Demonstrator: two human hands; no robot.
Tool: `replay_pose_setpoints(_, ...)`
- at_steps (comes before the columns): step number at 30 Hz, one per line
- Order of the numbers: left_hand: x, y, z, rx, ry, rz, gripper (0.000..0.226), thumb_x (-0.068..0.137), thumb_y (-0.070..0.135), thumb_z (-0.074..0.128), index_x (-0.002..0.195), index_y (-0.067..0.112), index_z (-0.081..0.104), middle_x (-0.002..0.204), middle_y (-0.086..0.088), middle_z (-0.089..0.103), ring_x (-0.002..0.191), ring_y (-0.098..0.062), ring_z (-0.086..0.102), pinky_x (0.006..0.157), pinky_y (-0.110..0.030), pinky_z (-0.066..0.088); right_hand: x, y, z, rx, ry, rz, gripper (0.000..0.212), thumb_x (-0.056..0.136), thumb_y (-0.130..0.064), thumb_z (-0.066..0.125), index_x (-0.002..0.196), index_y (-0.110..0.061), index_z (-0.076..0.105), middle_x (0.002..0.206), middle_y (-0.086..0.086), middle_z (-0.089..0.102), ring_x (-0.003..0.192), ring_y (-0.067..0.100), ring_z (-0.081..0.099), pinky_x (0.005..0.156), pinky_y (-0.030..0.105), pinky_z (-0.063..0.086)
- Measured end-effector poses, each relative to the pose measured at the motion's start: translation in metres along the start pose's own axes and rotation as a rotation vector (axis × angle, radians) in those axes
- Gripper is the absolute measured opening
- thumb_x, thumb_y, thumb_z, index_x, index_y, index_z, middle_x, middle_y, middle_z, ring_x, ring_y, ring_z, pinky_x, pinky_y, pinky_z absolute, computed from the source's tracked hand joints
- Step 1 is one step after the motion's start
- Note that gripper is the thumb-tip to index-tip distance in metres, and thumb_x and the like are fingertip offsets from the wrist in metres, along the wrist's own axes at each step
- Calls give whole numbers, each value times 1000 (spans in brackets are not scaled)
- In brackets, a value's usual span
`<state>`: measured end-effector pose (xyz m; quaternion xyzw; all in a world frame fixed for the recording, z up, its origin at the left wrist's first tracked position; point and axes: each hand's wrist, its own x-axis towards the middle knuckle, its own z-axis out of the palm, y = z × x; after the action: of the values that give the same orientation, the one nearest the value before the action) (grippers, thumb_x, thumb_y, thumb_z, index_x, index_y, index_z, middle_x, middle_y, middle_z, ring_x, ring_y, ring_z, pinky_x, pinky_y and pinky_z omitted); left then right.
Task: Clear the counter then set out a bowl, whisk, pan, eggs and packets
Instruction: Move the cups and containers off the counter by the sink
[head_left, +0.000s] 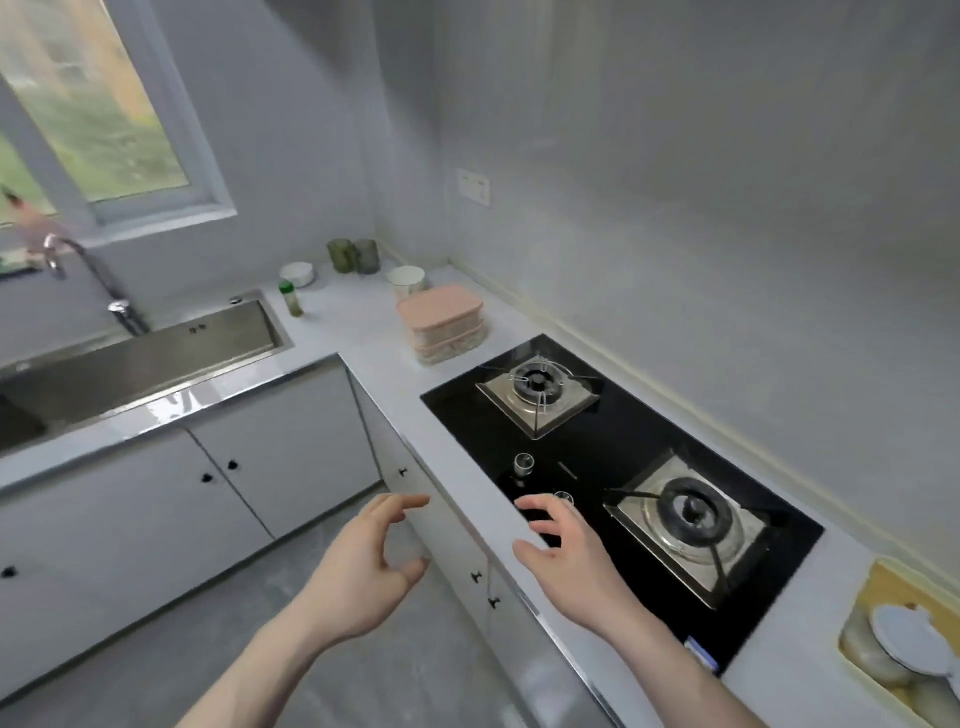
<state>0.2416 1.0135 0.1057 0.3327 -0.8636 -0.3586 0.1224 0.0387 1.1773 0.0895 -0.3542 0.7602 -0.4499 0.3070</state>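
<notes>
At the lower middle of the frame, both hands hover empty, apart.
The left hand (371, 564) and right hand (563, 553) hang with loosely curled fingers by the hob (613, 447); pink boxes (441, 322) sit on the counter (358, 322) above centre.

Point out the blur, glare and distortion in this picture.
Head view: wide-angle lens bends the counter edges and wall lines; daylight from the window glares on the sink rim; window scene and tap are smeared; both hands and stove read fairly clearly.

Counter (358, 332) corner crowded — pink boxes (441, 322), cups (353, 254).
</notes>
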Motion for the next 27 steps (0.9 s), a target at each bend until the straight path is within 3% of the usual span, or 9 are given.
replay_pose_setpoints(4,-16,-46,-50,15,54,-46,55,82,27,72,131,41,53,128,29,51,121,6,50,101,-20,42,20,-34,52,-1,-44,-46,36,92,-25,62,118,-49,55,125,-29,47,120,-7,50,77,15,51)
replay_pose_setpoints(7,-23,-78,-83,13,75,-80,54,81,29,71,131,41,53,129,29,51,122,6,50,102,-24,44,36,-59,86,21,-61,-76,37,92,-24,65,119,-48,55,127,-26,48,120,-8,50,90,17,48)
replay_pose_setpoints(13,-3,-115,-125,11,138,-100,52,82,25,73,128,40,55,126,33,50,121,13,47,104,-23,43,84,-96,117,-3,-109,-130,37,93,-25,64,120,-47,55,131,-25,47,120,-6,52,84,13,51)
replay_pose_setpoints(21,81,-161,-173,47,162,-122,53,83,29,72,129,43,52,129,32,49,122,8,49,100,-19,41,195,-128,145,24,-119,-158,37,93,-26,66,119,-49,54,127,-29,50,111,-17,53,74,14,54)
replay_pose_setpoints(27,166,-187,-226,63,173,-148,53,83,30,72,130,43,52,130,31,49,122,9,48,102,-22,42,294,-157,170,58,-144,-159,35,92,-24,65,119,-46,56,128,-28,50,118,-10,53,84,12,50)
